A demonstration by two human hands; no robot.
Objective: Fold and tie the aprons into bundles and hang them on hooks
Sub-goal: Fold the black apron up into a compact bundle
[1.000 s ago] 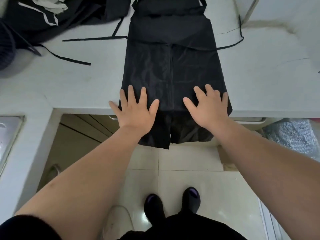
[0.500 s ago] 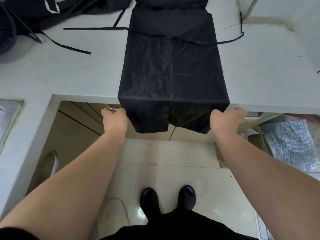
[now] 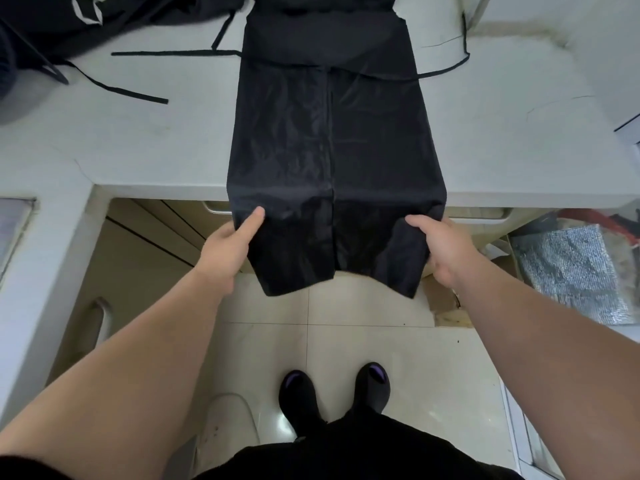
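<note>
Head view: the black apron [image 3: 332,133] runs down the centre of the frame. It lies lengthwise on the pale countertop [image 3: 138,143], and its lower end hangs over the front edge.

The left hand [image 3: 228,247] pinches the hanging part at its left edge, thumb on top and fingers hidden beneath the cloth. The right hand [image 3: 443,247] grips the right edge the same way. The hands are well apart, one at each side. That hold likely keeps the loose end square so it can be lifted and folded up onto the counter.

The apron is already narrowed into a long strip, with two side flaps meeting at a centre line. The fabric is thin, slightly glossy and creased.

Its waist ties [image 3: 138,93] trail loose across the counter to either side, left free, presumably for tying the bundle later.

More dark aprons [image 3: 69,22] lie heaped in the upper left of the frame. No hooks are in view.
</note>
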